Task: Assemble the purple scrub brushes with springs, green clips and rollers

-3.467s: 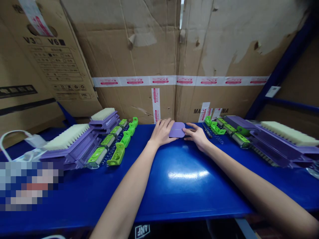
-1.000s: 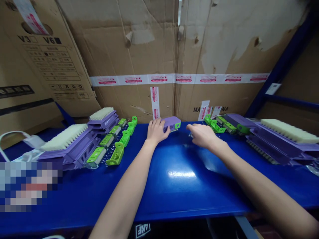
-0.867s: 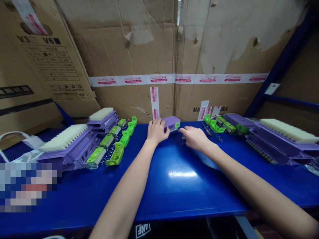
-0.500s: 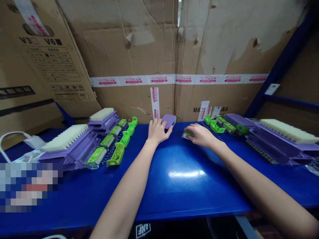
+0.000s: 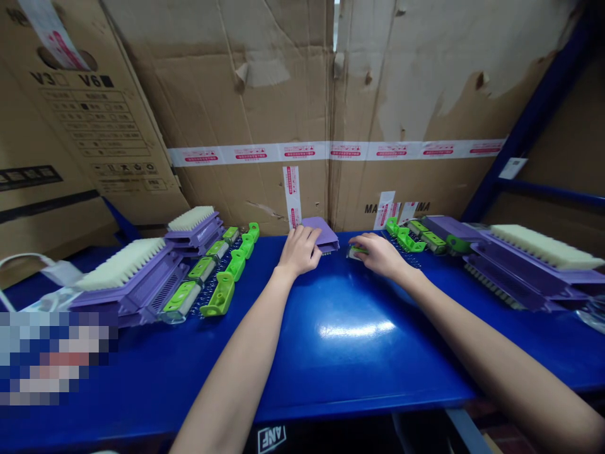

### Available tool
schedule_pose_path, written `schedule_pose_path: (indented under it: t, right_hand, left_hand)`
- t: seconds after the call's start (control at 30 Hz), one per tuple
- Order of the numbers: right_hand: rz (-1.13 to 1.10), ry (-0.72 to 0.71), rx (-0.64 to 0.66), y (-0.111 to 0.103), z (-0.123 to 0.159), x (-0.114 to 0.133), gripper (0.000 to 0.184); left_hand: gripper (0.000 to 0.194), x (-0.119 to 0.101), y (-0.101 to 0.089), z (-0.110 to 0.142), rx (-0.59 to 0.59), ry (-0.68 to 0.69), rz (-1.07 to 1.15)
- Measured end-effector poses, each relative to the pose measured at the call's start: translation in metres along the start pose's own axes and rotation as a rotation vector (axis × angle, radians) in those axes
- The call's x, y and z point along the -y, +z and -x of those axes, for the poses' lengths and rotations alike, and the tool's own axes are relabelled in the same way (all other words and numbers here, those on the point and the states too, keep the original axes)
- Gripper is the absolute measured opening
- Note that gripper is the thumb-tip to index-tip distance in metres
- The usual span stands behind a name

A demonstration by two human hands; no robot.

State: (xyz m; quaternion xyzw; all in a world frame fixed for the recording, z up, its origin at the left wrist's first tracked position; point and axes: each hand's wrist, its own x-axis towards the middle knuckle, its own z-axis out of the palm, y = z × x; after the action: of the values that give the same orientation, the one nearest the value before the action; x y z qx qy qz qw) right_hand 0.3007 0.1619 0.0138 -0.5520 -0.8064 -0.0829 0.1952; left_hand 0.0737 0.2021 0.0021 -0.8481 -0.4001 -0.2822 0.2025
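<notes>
Left hand holds purple housing | carton — "V3", "V6" | cardboard — "MA…INA"

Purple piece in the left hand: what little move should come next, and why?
Maybe bring the green-topped block in the right hand closer to the purple piece: the left hand grips that piece, its open-looking end points roughly the block's way, and a gap separates them.
</notes>
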Motion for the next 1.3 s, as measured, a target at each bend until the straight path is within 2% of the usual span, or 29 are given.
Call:
schedule_pose_path:
  t: [0.3,0.5,0.8,1.07,1.3]
  right_hand:
    - [-0.252,-0.014,-0.168,0.011,-0.004,-0.011,0.026]
    - [-0.195,0.007,-0.293,0.009,-0.003,-0.013,0.025]
    - [-0.166,0.027,-0.492,0.004,-0.001,-0.009,0.028]
    - [-0.272,0.078,-0.524,0.005,-0.002,-0.005,0.028]
    - [-0.396,0.135,-0.46,0.008,-0.003,-0.001,0.029]
  left_hand:
    - [0.041,0.001,0.001,0.0,-0.02,0.06,0.038]
    - [0.031,0.0,0.004,0.0,-0.059,0.095,0.018]
    - [0.035,0.0,0.007,-0.003,-0.073,0.11,-0.063]
    - [0.038,0.0,0.008,-0.004,-0.081,0.098,-0.134]
    - [0.037,0.005,0.015,-0.003,-0.099,0.05,-0.068]
